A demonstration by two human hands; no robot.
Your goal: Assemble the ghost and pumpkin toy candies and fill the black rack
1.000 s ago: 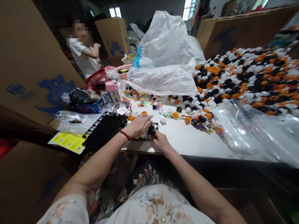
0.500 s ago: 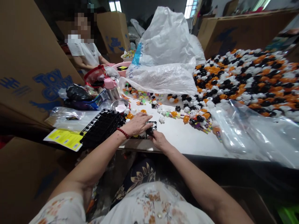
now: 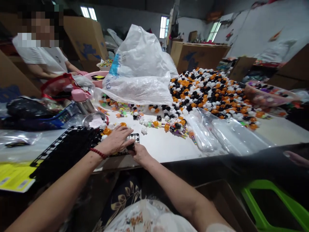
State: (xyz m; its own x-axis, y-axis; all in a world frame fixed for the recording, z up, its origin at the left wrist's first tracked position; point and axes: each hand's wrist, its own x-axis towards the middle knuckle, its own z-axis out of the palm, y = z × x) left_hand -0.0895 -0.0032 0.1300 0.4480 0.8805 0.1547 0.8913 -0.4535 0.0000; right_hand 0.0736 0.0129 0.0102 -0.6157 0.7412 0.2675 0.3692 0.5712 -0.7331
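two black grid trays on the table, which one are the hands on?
The flat small tray under the left hand and right hand; the bigger tray lies tilted, untouched.

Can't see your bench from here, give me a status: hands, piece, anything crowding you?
Left hand flat on black grid tray. Right hand pinching small black piece at tray edge. Loose toy parts just beyond, clear bags to the right.

Bag: we see a large crumpled white plastic bag point(image 3: 141, 69) well beyond the hands.
Pile: a wide heap of small orange, black and white plastic toy pieces point(image 3: 207, 93) spreads beyond and to the right.
Sleeves: clear plastic sleeves point(image 3: 217, 130) lie right of the hands.
Bowl: a small round metal bowl point(image 3: 94, 120) sits just beyond on the left.
Flask: a pink-capped steel flask point(image 3: 83, 100) stands behind it.
Co-worker: a person in a white shirt point(image 3: 45, 59) is far left.
Sheet: a yellow printed paper sheet point(image 3: 13, 175) lies near left.
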